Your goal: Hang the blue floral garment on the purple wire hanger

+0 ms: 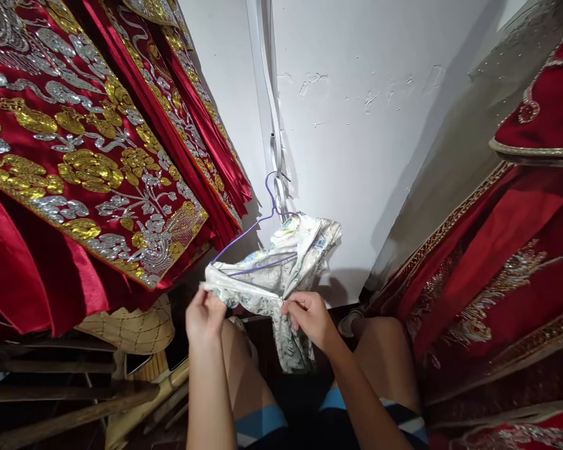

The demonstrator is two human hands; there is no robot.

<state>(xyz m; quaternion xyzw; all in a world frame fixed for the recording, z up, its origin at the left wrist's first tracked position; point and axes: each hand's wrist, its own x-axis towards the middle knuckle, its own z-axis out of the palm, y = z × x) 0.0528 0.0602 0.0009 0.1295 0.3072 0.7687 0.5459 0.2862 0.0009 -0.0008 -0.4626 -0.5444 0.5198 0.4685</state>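
A white garment with a pale green and blue print [293, 337] hangs on a thin purple wire hanger [244, 236]. The hanger's hook is caught on a grey strap or bracket [276, 150] against the wall. My left hand [205, 315] pinches the garment's left edge, by the hanger's left end. At the middle of the neckline, my right hand [308, 315] has its fingers closed on the cloth. Its lower part droops between my knees. The fingertips of both hands are partly hidden by fabric.
Red garments with gold and silver sequin embroidery [94, 156] hang at the left. More red embroidered garments [497, 269] hang at the right. A scuffed white wall [347, 144] stands ahead. Bamboo-like poles [75, 406] and a yellowish quilted piece [131, 328] are at lower left.
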